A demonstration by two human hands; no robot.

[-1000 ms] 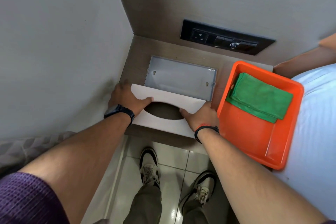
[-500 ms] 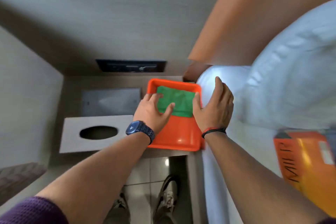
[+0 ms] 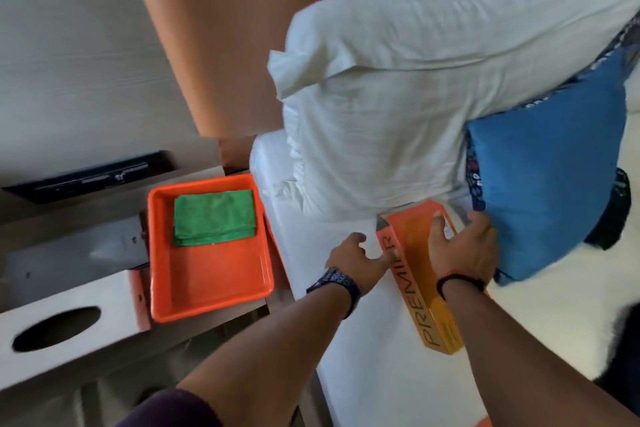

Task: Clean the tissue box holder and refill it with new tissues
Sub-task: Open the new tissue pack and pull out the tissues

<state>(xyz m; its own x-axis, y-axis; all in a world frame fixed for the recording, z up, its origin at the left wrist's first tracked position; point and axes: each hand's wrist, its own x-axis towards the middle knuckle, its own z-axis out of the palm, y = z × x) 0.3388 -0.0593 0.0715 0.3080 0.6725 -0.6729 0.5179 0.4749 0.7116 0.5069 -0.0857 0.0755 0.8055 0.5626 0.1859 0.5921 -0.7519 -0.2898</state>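
An orange tissue box [image 3: 420, 291] printed "PREMIER" lies on the white bed [image 3: 381, 378]. My left hand [image 3: 356, 258] presses its fingertips against the box's near-left side. My right hand [image 3: 464, 243] lies over the box's top at the far end, fingers spread. The white holder cover [image 3: 110, 302] with its oval hole rests on the side table at the lower left. Behind it sits the grey holder base [image 3: 69, 253], blurred. A folded green cloth [image 3: 213, 218] lies in the orange tray [image 3: 207, 308].
A white pillow [image 3: 398, 97] and a blue cushion [image 3: 543, 191] lean just behind the tissue box. A brown headboard [image 3: 225, 28] rises at the back. A black socket panel [image 3: 90, 177] sits in the wall above the side table.
My view has swung right from the side table to the bed. Both hands left the holder cover, passed over the orange tray and now touch the tissue box.
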